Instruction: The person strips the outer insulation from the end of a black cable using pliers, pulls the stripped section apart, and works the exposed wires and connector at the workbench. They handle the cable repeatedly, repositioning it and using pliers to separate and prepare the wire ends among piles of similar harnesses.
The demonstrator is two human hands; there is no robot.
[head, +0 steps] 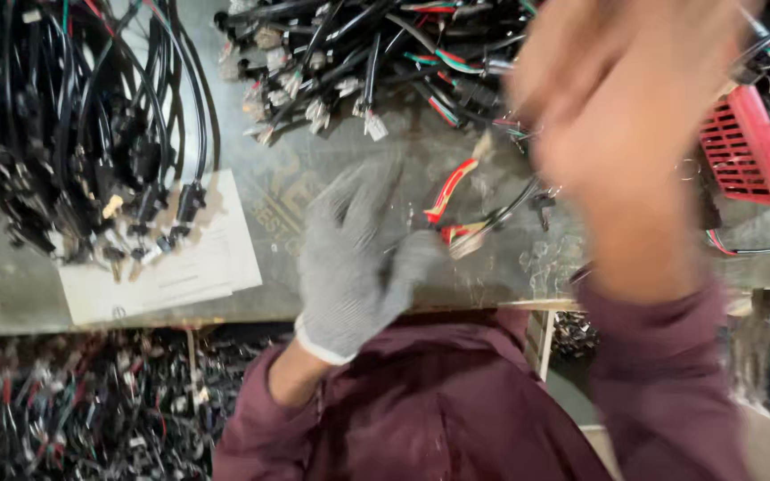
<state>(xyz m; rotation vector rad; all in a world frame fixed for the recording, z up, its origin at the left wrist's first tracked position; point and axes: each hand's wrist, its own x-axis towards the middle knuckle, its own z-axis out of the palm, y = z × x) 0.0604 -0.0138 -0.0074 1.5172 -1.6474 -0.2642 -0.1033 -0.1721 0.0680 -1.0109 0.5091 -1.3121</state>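
Observation:
My left hand (pixel 358 258) wears a grey knit glove and rests on the metal workbench (pixel 11 285). Its thumb and fingers pinch a small red and black wire harness (pixel 465 227) with a white connector at its tip. My right hand (pixel 621 107) is bare, raised close to the camera and heavily blurred. It hovers above the harness and the far wire pile, and I cannot tell whether it holds anything.
A big bundle of black cables (pixel 73 125) lies at the left on a white paper sheet (pixel 180 267). More harnesses with white connectors (pixel 358 62) are piled at the back. A red plastic basket (pixel 750 156) stands at the right. Loose wires (pixel 82 410) fill the space below the bench.

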